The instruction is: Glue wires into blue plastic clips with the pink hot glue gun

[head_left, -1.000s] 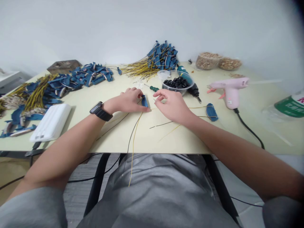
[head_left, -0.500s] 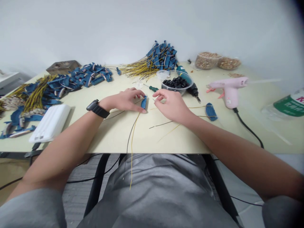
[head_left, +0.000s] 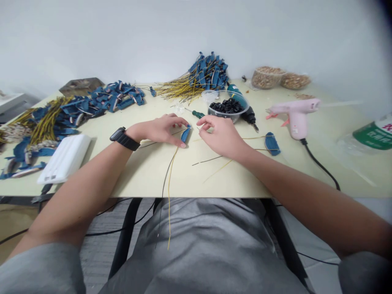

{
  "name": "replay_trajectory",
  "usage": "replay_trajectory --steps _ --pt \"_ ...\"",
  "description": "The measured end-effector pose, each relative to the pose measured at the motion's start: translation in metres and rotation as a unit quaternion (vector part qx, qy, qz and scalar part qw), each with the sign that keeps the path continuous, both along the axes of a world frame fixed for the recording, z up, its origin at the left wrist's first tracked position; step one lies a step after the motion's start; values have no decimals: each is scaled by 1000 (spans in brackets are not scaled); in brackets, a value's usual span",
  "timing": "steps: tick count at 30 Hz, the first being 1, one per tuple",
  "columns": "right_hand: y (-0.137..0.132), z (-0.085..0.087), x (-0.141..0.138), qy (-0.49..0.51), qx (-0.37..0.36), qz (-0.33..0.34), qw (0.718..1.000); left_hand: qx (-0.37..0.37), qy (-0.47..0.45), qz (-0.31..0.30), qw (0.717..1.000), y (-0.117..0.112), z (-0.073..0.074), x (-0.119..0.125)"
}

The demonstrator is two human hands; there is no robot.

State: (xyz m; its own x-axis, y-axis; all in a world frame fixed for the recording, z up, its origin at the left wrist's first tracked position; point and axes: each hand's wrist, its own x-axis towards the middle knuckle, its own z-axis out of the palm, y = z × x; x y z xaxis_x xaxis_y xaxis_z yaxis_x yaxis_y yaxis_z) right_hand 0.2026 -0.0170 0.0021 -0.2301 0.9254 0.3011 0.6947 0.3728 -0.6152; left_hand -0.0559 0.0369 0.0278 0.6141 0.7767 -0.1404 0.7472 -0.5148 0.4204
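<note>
1 head-worn camera looks forward and down from above the person's chest, close over the table (head_left: 190,179). Its wide view runs from the grey shirt (head_left: 196,253) at the bottom edge to the white wall (head_left: 196,36) at the top, with the left hand (head_left: 159,132) and right hand (head_left: 222,136) near the centre.

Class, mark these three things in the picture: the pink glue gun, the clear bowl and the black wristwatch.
pink glue gun (head_left: 294,118), head view, on the body
clear bowl (head_left: 228,117), head view, on the front wall
black wristwatch (head_left: 131,144), head view, on the band
</note>
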Motion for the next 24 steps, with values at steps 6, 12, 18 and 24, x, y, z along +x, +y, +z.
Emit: replay_trajectory --steps 6,12,18,24 --pt "1 -1 0 -1 -1 0 1000 1 -2 -3 1000 2 -3 -1" --pt "1 -2 1 -5 6 5 1000 -2 -5 -2 1000 2 -2 -1" --pt "0 0 0 -9 1 2 1000 0 1 -3 1000 3 -2 0" --pt "1 0 1 -10 6 10 1000 1 -2 -9 1000 4 -3 -2"
